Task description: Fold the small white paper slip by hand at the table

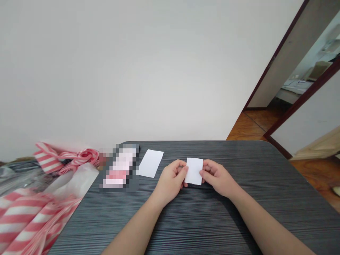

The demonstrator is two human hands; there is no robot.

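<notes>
A small white rectangle of paper [194, 171] is held up between both hands, just above the dark table. My left hand [172, 178] pinches its left edge, thumb on the front face. At the right edge, my right hand [216, 177] grips it the same way, with the other fingers curled behind. Whether the paper is folded or a single layer, I cannot tell. To the left of my left hand, a larger white sheet of paper [151, 163] lies flat on the table.
The dark wood-grain table [212, 223] stands against a white wall [170, 71]. A blurred-out pink and white item [120, 166] lies at its left edge. Red-and-white striped cloth [29, 216] and clear plastic [77, 180] are heaped beside the table. A doorway opens at right.
</notes>
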